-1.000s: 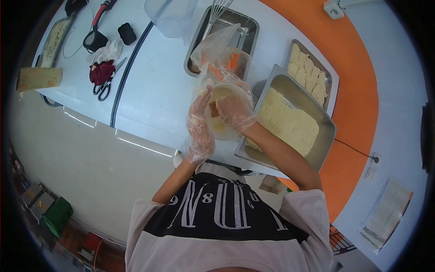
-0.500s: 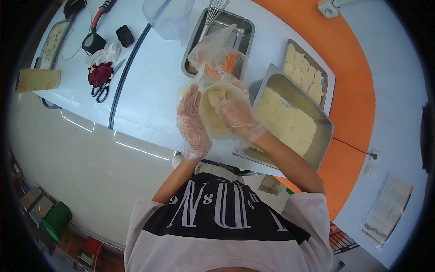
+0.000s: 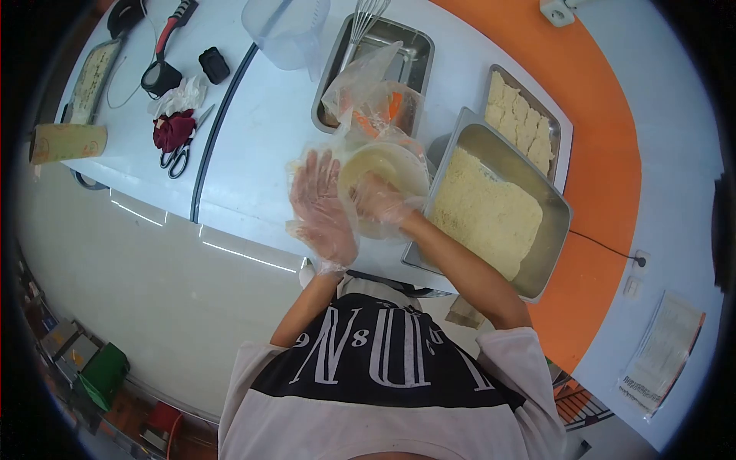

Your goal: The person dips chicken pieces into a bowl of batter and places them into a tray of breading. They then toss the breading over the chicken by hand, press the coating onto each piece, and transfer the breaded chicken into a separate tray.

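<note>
A clear plastic glove covers my left hand (image 3: 323, 205), which rests against the left side of a pale round tub (image 3: 406, 165) with its fingers spread. My right hand (image 3: 377, 201), also gloved, reaches down into the tub; its fingers are partly hidden there, and what they hold, if anything, cannot be made out. Behind the tub lies a clear plastic bag (image 3: 360, 83) with orange marks, over the near part of a metal tray (image 3: 421, 57). To the right is a deep metal pan (image 3: 553, 222) holding pale crumbly material (image 3: 487, 215).
A whisk (image 3: 365, 23) leans in the metal tray, near a clear jug (image 3: 287, 34). Another tray (image 3: 563, 153) at the right holds pale cracked slabs (image 3: 521, 119). On the left lie scissors (image 3: 178, 159), a maroon cloth (image 3: 174, 130) and a black-and-red tool (image 3: 162, 65).
My right hand has shifted left and deeper into the tub. My left hand has opened flatter, its fingers more spread. The whole view has shifted slightly.
</note>
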A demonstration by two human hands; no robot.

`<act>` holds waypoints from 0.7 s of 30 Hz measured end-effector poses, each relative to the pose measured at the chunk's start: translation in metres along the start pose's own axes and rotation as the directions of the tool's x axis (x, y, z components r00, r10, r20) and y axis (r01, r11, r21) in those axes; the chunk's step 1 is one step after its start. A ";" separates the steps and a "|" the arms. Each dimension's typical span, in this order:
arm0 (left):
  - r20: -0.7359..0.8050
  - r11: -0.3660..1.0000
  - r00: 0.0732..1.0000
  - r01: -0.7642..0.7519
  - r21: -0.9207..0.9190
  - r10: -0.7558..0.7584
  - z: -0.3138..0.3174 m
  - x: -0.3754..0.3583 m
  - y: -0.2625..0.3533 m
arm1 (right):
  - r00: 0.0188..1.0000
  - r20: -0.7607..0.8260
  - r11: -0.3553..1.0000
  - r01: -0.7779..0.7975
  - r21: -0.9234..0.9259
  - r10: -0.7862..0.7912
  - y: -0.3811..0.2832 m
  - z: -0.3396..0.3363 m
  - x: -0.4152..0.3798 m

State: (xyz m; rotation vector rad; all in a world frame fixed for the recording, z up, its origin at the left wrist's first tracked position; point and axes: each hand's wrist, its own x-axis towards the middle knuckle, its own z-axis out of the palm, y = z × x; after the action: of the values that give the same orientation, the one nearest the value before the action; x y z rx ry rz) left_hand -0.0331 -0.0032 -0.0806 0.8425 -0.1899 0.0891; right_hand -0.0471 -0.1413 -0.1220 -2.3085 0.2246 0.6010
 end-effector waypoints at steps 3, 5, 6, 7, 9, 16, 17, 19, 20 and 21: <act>-0.067 1.000 0.998 -0.020 0.002 0.020 -0.004 0.014 0.015 | 0.994 0.072 0.995 -0.091 0.040 0.088 0.004 -0.010 -0.009; -0.092 0.999 0.995 -0.040 0.025 0.042 -0.008 0.026 0.023 | 0.989 0.100 0.993 -0.108 -0.049 0.113 0.009 -0.011 -0.018; -0.123 0.997 0.990 -0.060 0.052 0.066 -0.011 0.031 0.025 | 0.997 0.051 0.992 -0.045 -0.115 0.051 0.007 -0.012 -0.022; -0.115 0.996 0.990 -0.070 0.055 0.076 -0.016 0.033 0.022 | 1.000 0.008 0.983 0.014 -0.183 -0.013 0.006 -0.012 -0.025; -0.093 0.997 0.994 -0.054 0.054 0.059 -0.015 0.031 0.021 | 0.997 0.077 0.992 0.022 -0.124 -0.012 -0.015 -0.025 -0.027; -0.026 0.998 0.999 -0.045 0.046 0.046 -0.005 0.026 0.018 | 1.000 0.012 0.996 -0.029 0.083 0.028 -0.053 -0.101 -0.032; -0.029 0.998 0.998 -0.048 0.047 0.049 -0.004 0.026 0.017 | 1.000 0.015 0.996 -0.025 0.081 0.024 -0.062 -0.114 -0.038; -0.016 0.999 1.000 -0.026 0.043 0.026 -0.002 0.026 0.014 | 0.995 -0.095 0.999 -0.028 -0.027 0.026 -0.081 -0.135 -0.052; -0.022 0.999 0.999 -0.027 0.043 0.028 -0.001 0.025 0.013 | 0.996 -0.091 0.999 -0.027 -0.030 0.024 -0.078 -0.133 -0.054; -0.009 0.999 1.000 0.002 0.043 -0.001 -0.001 0.025 0.012 | 0.979 -0.167 0.990 0.106 -0.088 -0.120 -0.071 -0.128 -0.056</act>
State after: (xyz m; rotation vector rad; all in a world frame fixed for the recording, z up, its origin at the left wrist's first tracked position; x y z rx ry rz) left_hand -0.0105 0.0052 -0.0675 0.8852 -0.1796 0.0958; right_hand -0.0268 -0.1796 0.0287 -2.4330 0.1512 0.3595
